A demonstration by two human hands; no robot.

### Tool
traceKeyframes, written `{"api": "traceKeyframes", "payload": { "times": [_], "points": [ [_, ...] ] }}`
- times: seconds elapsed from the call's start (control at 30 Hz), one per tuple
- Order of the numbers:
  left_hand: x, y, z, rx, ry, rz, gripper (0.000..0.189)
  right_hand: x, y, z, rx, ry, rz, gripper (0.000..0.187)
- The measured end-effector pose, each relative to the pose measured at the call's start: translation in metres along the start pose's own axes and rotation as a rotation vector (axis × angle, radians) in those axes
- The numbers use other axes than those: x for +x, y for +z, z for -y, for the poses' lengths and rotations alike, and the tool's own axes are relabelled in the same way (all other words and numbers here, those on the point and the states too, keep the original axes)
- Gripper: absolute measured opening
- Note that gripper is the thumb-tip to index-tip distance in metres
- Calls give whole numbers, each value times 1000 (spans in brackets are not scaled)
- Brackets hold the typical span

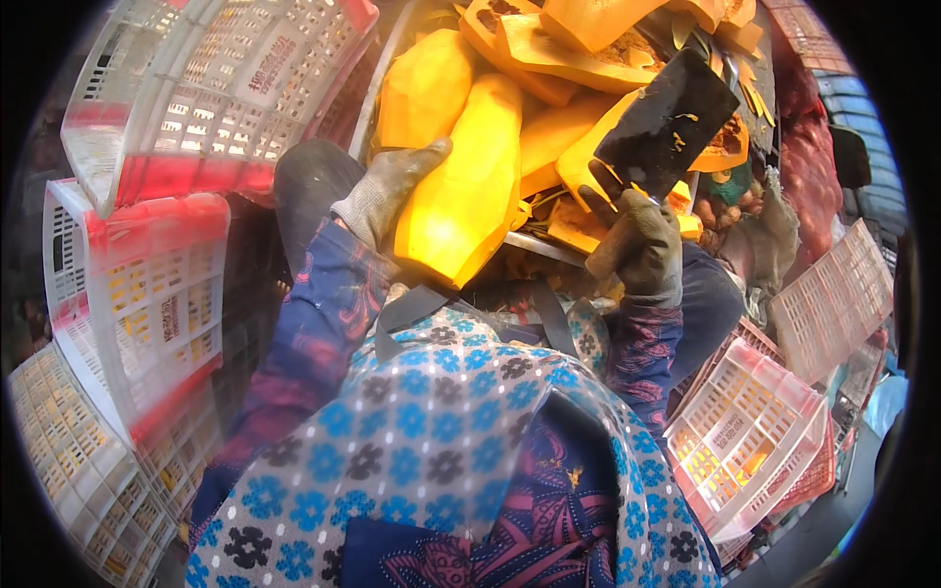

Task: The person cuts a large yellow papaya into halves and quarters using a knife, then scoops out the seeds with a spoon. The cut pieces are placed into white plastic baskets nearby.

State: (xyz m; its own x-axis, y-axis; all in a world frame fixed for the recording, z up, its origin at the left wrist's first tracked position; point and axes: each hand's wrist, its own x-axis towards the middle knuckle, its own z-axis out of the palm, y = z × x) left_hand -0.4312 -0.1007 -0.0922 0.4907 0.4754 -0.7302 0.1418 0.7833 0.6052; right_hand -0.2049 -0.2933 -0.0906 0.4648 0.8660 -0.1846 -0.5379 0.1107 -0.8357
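Note:
My left hand [397,187], in a grey work glove, grips the left side of a long peeled pumpkin [470,184] that lies tilted over the near edge of a metal-rimmed tray [548,248]. In my gloved right hand [636,246] is a cleaver [665,121], its wide dark blade raised over the tray with orange bits stuck to it. The handle is mostly hidden by my fingers. Another peeled pumpkin piece [426,88] sits beyond my left hand. Cut pumpkin halves [581,55] with fibrous insides are heaped at the tray's far side, and strips of peel lie at the right.
Stacked plastic crates [206,95] with red rims stand on the left, holding yellow-orange pieces lower down. More crates [742,434] are at the lower right. Red mesh sacks [805,169] and small round onion-like produce [724,209] lie right of the tray. My knees flank the tray.

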Motion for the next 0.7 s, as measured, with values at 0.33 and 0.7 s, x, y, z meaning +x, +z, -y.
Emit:
{"api": "traceKeyframes", "payload": {
  "times": [0.33, 0.7],
  "points": [
    [-18, 11, 8, -77, -61, 310, 40, -20, 81, -39, 130, 335, -75, 33],
    [12, 22, 44, -328, 478, 443, 44, -21, 92, 21, -329, 99, 11, 28]
  ]
}}
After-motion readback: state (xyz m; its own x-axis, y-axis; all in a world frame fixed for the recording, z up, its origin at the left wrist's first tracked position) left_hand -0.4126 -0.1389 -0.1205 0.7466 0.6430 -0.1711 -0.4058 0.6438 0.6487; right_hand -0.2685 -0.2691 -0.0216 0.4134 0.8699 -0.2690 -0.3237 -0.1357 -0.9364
